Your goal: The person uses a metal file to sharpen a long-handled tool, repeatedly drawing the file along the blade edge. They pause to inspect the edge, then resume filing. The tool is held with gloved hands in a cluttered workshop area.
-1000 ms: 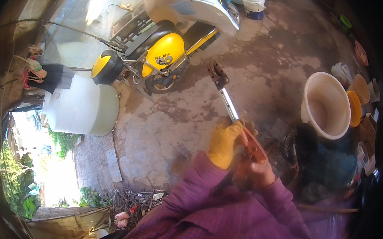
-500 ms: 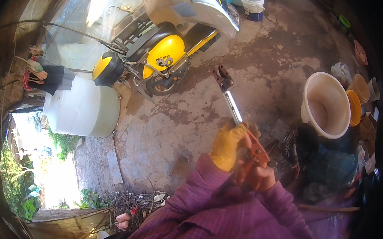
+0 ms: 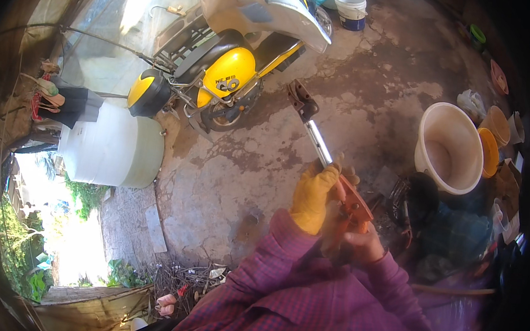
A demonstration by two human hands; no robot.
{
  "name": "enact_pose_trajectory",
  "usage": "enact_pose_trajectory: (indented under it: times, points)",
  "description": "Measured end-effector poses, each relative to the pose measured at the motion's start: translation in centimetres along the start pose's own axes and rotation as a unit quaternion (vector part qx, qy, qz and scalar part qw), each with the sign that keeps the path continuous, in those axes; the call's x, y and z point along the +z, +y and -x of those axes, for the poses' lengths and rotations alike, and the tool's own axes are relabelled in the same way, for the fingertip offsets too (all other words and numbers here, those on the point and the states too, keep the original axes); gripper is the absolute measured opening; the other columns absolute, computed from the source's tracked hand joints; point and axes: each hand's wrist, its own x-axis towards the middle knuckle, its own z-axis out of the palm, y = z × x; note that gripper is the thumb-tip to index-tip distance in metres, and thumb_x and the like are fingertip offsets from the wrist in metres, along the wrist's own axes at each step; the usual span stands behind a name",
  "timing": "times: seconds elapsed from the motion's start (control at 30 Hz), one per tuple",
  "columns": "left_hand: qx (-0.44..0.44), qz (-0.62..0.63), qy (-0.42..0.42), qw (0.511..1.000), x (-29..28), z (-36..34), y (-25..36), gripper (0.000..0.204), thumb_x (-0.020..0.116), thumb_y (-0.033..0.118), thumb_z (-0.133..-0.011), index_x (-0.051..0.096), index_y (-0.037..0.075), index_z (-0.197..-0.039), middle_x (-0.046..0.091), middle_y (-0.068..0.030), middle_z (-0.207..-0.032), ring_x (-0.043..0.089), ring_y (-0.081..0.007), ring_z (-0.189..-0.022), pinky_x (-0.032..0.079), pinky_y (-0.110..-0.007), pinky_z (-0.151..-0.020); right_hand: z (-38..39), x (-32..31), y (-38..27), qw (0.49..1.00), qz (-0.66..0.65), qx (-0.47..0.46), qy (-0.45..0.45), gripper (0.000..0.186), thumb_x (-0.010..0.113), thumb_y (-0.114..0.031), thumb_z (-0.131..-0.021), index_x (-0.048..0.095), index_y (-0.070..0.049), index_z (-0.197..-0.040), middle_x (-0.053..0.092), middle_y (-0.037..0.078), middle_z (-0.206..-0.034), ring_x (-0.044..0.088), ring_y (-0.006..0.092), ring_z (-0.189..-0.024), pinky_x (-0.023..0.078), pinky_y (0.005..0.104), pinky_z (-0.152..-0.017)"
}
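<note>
Tool position: the long-handled tool (image 3: 319,143) lies diagonally across the centre of your frame, its dark metal head (image 3: 304,104) toward the upper centre and its orange handle (image 3: 355,207) toward the lower right of centre.

Left hand (image 3: 313,196): in a yellow glove, it is wrapped around the tool where the silver shaft meets the orange handle. Right hand (image 3: 365,243): it grips the lower end of the handle, your thumb along the near side; your remaining fingers are partly hidden. Whether you are squeezing the handle parts together cannot be told.

Progress: judging from this view, taking up the tool is done, with both hands supporting it. No material is visible in the head, so its working stroke on any piece appears not yet begun. Finer adjustment of the handle cannot be confirmed.

Surroundings: a yellow scooter (image 3: 230,69) stands at the upper left of centre, near the head in your view but apart from it. Note the white tank (image 3: 115,149) at left, the cream tub (image 3: 424,146) at right and dry twigs (image 3: 192,283) at lower left of centre.
</note>
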Motion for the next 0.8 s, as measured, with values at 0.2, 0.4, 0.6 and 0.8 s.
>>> enact_pose_trajectory:
  times: [0.2, 0.4, 0.6, 0.8]
  points:
    - [-0.025, -0.016, 0.012, 0.999, 0.0, -0.1, 0.2, 0.027, 0.061, 0.014, -0.103, 0.063, 0.003, -0.127, 0.073, -0.0155, -0.11, 0.073, -0.0261, -0.092, 0.061, -0.036, -0.077, 0.5, 0.9, 0.2, 0.999, 0.033, -0.011, 0.042, 0.059, 0.079, -0.01, -0.087, 0.054, 0.006, -0.138, 0.068, 0.013, -0.107, 0.07, 0.0288, -0.081, 0.061, 0.0422, -0.077]
    - [-0.048, -0.054, 0.016, 0.997, -0.7, 0.6, -1.4, 0.027, 0.062, 0.015, -0.105, 0.061, 0.005, -0.129, 0.07, -0.0108, -0.114, 0.071, -0.0209, -0.097, 0.058, -0.031, -0.079, 0.4, 2.4, 0.2, 0.96, 0.115, -0.175, 0.186, 0.053, 0.076, -0.019, -0.095, 0.054, 0.006, -0.136, 0.067, 0.013, -0.099, 0.066, 0.0216, -0.066, 0.053, 0.0318, -0.054]
    - [-0.092, -0.367, -0.151, 0.913, -3.0, 3.6, -5.4, 0.038, 0.062, 0.027, -0.107, 0.057, 0.006, -0.139, 0.067, -0.003, -0.107, 0.065, -0.0121, -0.094, 0.055, -0.029, -0.078, 0.4, 0.5, 0.3, 0.944, 0.11, -0.203, 0.237, 0.049, 0.059, -0.042, -0.107, 0.056, -0.009, -0.143, 0.06, 0.0, -0.09, 0.039, 0.0037, -0.056, 0.028, 0.0221, -0.047]
    - [-0.031, -0.527, -0.128, 0.839, -3.8, 5.6, -7.3, 0.034, 0.063, 0.021, -0.105, 0.059, 0.005, -0.134, 0.071, -0.0134, -0.103, 0.071, -0.0278, -0.089, 0.055, -0.038, -0.076, 1.1, 0.6, -1.8, 0.96, 0.082, -0.105, 0.248, 0.052, 0.048, -0.05, -0.111, 0.058, -0.008, -0.14, 0.047, -0.003, -0.073, 0.036, 0.0059, -0.054, 0.028, 0.023, -0.046]
